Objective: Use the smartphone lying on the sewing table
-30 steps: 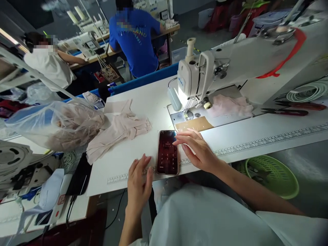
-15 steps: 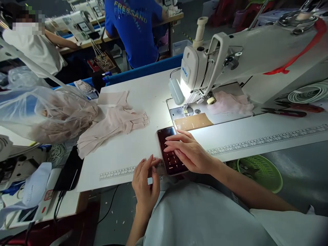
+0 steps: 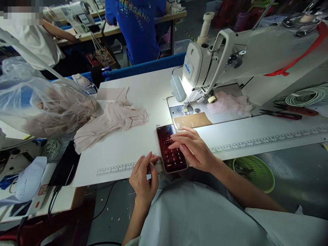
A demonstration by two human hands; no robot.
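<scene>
A smartphone [image 3: 176,163] lies on the white sewing table [image 3: 120,143] near its front edge, its lit dark-red screen showing a number keypad. My right hand [image 3: 197,148] hovers over the phone's right side with fingers stretched out and apart, fingertips above the screen; whether one touches the glass I cannot tell. My left hand [image 3: 145,177] rests at the table edge left of the phone, fingers partly bent and apart, with nothing visible in it. Pale pink fabric pieces [image 3: 115,116] lie in a pile farther left. Behind the phone stands the sewing machine [image 3: 197,68], its lamp lit.
More pink fabric [image 3: 230,104] lies under the machine arm, with thread snips [image 3: 282,114] to its right. A ruler strip [image 3: 256,141] runs along the front edge. A plastic bag [image 3: 58,106] of fabric bulges at left. A green basket [image 3: 256,174] sits below. Two people work beyond.
My right hand has shifted slightly right, uncovering more of the phone's keypad. The screen now shows extra text above the digits. My left hand stays about where it was; the view has tilted a little.
</scene>
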